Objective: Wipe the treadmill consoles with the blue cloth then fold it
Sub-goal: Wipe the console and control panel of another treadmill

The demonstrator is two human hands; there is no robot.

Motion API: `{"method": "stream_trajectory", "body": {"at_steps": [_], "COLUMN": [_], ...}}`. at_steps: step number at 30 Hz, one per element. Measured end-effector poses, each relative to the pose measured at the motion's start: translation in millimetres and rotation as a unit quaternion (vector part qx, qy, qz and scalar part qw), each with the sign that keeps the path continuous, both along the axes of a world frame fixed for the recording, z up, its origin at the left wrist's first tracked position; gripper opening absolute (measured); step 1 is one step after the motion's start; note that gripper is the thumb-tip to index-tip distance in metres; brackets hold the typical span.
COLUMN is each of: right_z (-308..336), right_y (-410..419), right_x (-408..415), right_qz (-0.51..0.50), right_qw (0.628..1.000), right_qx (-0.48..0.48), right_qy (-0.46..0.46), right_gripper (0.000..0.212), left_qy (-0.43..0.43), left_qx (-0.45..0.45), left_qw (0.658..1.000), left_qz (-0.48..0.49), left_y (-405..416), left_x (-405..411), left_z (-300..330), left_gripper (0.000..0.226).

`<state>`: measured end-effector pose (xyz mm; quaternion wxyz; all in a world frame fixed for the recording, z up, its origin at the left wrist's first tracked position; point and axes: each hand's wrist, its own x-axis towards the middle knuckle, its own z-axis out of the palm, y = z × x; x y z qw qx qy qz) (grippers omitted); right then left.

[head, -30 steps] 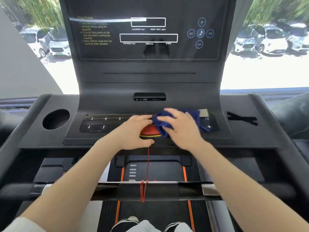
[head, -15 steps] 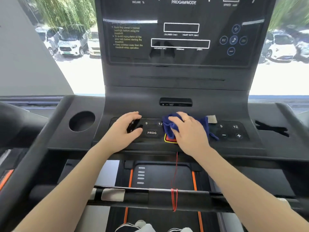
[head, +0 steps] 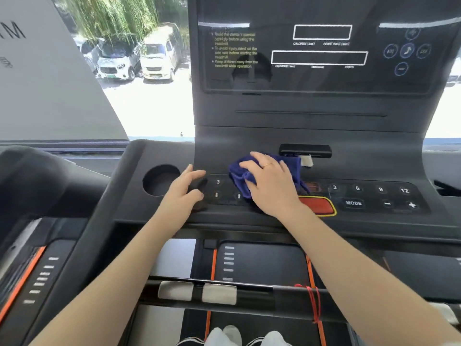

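Both forearms are seen bare from wrist to the lower frame edge, with no sleeve shown over most of their length; a sliver of pale fabric can be made out at the bottom right corner. A thin gold-coloured ring (head: 267, 165) is worn on one finger of the right hand (head: 270, 186). The left hand (head: 183, 196) is unadorned, and no watch or bracelet is worn. White footwear (head: 247, 337) is glimpsed at the bottom edge.

Bunched blue cloth (head: 249, 176) lies on the treadmill console (head: 274, 136), over its left buttons.
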<state>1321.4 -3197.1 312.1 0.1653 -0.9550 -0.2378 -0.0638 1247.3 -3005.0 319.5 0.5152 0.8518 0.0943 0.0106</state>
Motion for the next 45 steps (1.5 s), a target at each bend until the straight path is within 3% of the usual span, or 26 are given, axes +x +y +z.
{"method": "stream_trajectory", "body": {"at_steps": [2,6,9,12,14,15,17,19,21,24,27,29,31,33,35,36,39,42,45], "right_z": [2,6,9,12,6,1,-3,-1,2,0,-2,1,1,0,0,-1,-1,-5,-9], "right_y": [16,54,52,26,13,13,26,47,66,79,60,39,23,18,27,33,57,65,37], "right_x": [-17,-44,-27,11,25,26,18,5,-11,-34,-33,-18,-1,12,13,7,-31,-75,-81], "right_qz": [0.021,0.156,0.269,0.214,0.084,0.026,-0.033,-0.009,0.075,0.202,0.236,0.164,0.059,-0.021,-0.06,-0.06,0.025,0.087,0.154], "right_qw": [1.0,0.988,0.961,0.971,0.995,0.998,0.997,0.999,0.996,0.979,0.971,0.986,0.998,1.0,0.998,0.998,0.999,0.995,0.983], "right_qx": [0.009,0.01,0.02,0.038,0.054,0.056,0.057,0.044,0.038,0.022,0.015,0.003,0.006,0.01,-0.004,-0.002,0.013,0.004,-0.047], "right_qy": [-0.001,0.005,0.059,0.096,0.023,-0.014,-0.035,-0.016,0.002,0.025,0.04,0.025,0.004,-0.015,-0.013,-0.008,-0.027,-0.046,-0.084], "right_gripper": [0.037,0.04,0.037,0.036,0.033,0.033,0.033,0.034,0.036,0.042,0.045,0.05,0.044,0.036,0.036,0.036,0.036,0.04,0.04], "left_qy": [0.015,0.015,0.018,0.028,0.086,0.115,0.105,0.089,0.081,0.083,0.097,0.148,0.133,0.108,0.114,0.126,0.071,0.078,0.106], "left_qx": [-0.076,-0.173,-0.184,-0.186,-0.155,-0.183,-0.194,-0.197,-0.206,-0.248,-0.27,-0.25,-0.245,-0.302,-0.286,-0.289,-0.239,-0.264,-0.215], "left_qw": [0.997,0.985,0.982,0.982,0.983,0.975,0.973,0.973,0.975,0.965,0.958,0.957,0.959,0.947,0.951,0.949,0.968,0.961,0.97], "left_qz": [-0.002,-0.008,-0.025,-0.017,-0.036,-0.052,-0.072,-0.077,-0.031,-0.017,-0.025,0.028,0.05,0.025,0.025,0.022,0.028,0.019,0.044], "left_y": [11,21,24,31,45,54,67,66,57,33,29,74,136,118,51,26,30,29,16], "left_x": [2,9,6,13,41,50,63,60,37,14,26,73,163,133,48,31,30,33,12], "left_z": [1,1,-2,-15,-27,-34,-54,-53,-34,-10,-14,-109,-210,-174,-42,-13,-19,-16,-12], "left_gripper": [0.048,0.042,0.041,0.041,0.04,0.041,0.037,0.035,0.038,0.023,0.028,0.037,0.036,0.033,0.032,0.031,0.031,0.032,0.038]}}
